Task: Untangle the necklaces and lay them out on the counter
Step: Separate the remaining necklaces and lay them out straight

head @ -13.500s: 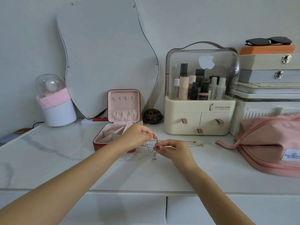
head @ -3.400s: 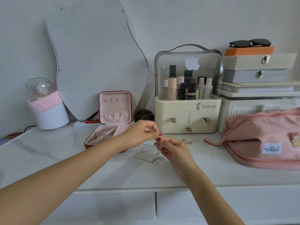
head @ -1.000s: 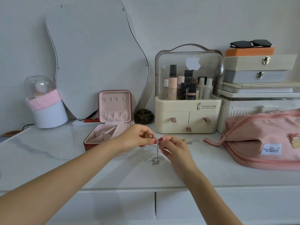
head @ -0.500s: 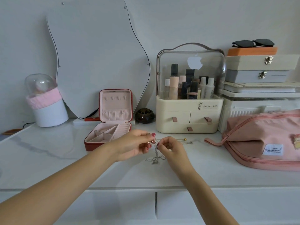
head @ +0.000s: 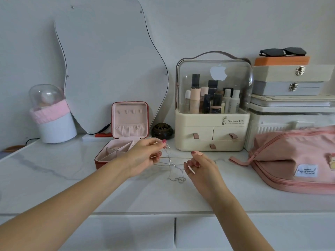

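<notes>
1. Since half a second ago the two hands have drawn apart, and thin chain now stretches across the gap where the fingertips were almost meeting.
2. Left hand (head: 145, 156) is raised just above the surface (head: 54, 178), thumb and forefinger pinching the necklaces (head: 170, 163) at their upper end, the other fingers curled round a strand lower down.
3. Right hand (head: 199, 164) sits opposite, its lower fingers curled on the other end of the strands; the forefinger and thumb stick out, and whether they hold chain too cannot be told.
4. Between the hands the silver chains cross one another in a loose knot; from it a length hangs down and ends in a small heap lying on the surface, below and between the hands.
5. Another fine piece of chain lies on the surface just beyond the right hand, toward the pink bag (head: 297, 160).
6. Behind the left hand stands an open red jewellery box (head: 125, 131) with pink lining, its lid upright.
7. Further back are a wavy mirror (head: 108, 66), a cream cosmetics organiser (head: 212, 127) with a clear dome, and a small dark pot (head: 162, 130) between box and organiser.
8. At right, stacked boxes (head: 290, 80) carry sunglasses (head: 282, 51) on top.
</notes>
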